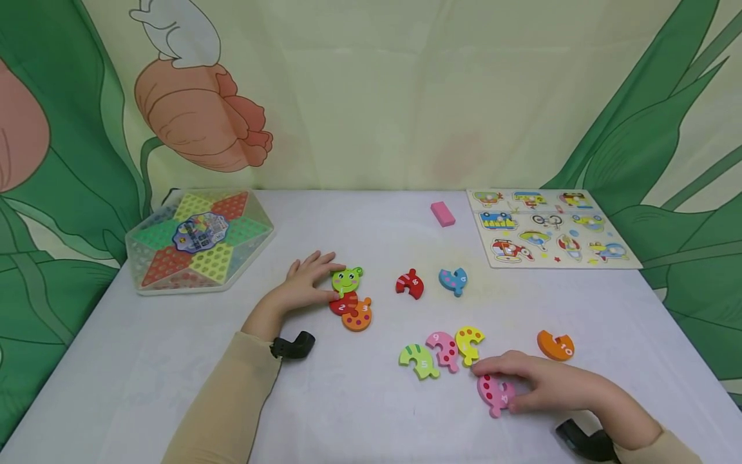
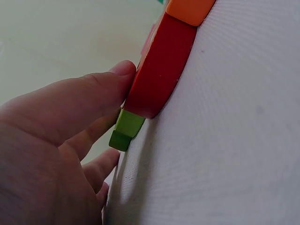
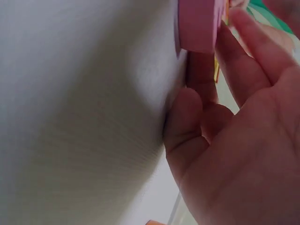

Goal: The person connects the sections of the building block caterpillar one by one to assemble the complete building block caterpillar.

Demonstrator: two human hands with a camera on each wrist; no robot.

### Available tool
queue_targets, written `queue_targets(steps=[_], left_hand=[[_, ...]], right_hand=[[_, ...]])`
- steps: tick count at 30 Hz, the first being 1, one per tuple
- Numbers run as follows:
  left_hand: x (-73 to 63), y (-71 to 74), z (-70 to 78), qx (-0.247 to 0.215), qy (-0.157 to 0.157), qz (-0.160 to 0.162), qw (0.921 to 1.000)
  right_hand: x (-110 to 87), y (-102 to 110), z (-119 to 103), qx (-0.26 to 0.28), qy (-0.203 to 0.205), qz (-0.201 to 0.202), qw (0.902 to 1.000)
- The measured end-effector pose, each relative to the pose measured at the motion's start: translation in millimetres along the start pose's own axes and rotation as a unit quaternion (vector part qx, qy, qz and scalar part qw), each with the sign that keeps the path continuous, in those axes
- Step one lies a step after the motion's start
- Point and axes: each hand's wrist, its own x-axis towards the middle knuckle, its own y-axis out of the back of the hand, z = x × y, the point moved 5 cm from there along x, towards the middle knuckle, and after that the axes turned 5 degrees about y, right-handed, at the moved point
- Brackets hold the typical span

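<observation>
My left hand (image 1: 306, 280) touches a short chain of wooden number puzzle pieces: a green smiling head (image 1: 346, 280), a red piece (image 1: 343, 304) marked 2 and an orange spotted piece (image 1: 357, 317) marked 3. In the left wrist view its thumb rests against the red piece (image 2: 161, 65), and the other fingers lie loosely extended by the green head (image 2: 127, 124). On the near right, my right hand (image 1: 553, 385) pinches a pink spotted piece (image 1: 494, 394) between thumb and forefinger. The right wrist view shows this pink piece (image 3: 198, 23) against the fingers, the thumb partly out of frame.
Left of the pink piece lie yellow (image 1: 468, 341), pink (image 1: 445, 351) and green (image 1: 418, 361) pieces. Farther off are red (image 1: 409, 283) and blue (image 1: 453, 281) ones, with orange (image 1: 555, 346) at right. Behind stand a hexagonal box (image 1: 199, 241), pink block (image 1: 443, 214) and picture board (image 1: 551, 229).
</observation>
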Motion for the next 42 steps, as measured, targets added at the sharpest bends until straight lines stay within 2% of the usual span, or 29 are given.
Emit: queue_targets(steps=[3, 5, 15, 22, 29, 35, 38, 42], left_hand=[[-0.4, 0.3, -0.1, -0.001, 0.001, 0.001, 1.0], [-0.5, 0.6, -0.3, -0.001, 0.004, 0.001, 1.0], [0.4, -1.1, 0.4, 0.001, 0.009, -0.004, 0.9999], [1.0, -2.1, -0.6, 0.001, 0.01, -0.003, 0.9999], [-0.2, -1.1, -0.7, 0.001, -0.001, -0.003, 1.0], [0.0, -1.5, -1.9, -0.002, 0.001, -0.003, 1.0], [0.4, -1.8, -2.7, -0.003, 0.001, -0.003, 1.0], [0.4, -2.0, -2.3, -0.003, 0.001, -0.003, 1.0]], right_hand=[[2.5, -1, -1, -0.026, 0.033, -0.007, 0.9991], [3.7, -2, -1, -0.036, 0.04, -0.007, 0.9985], [2.0, -7, 3, -0.035, 0.007, -0.016, 0.9992], [0.7, -6, 3, -0.044, 0.001, 0.007, 0.999], [0.7, -3, 1, -0.065, 0.033, 0.028, 0.9969], [-1.6, 3, 0, -0.054, 0.026, 0.041, 0.9973], [-1.0, 10, -6, -0.053, 0.042, 0.057, 0.9961], [2.7, 19, -14, -0.018, 0.072, 0.074, 0.9945]])
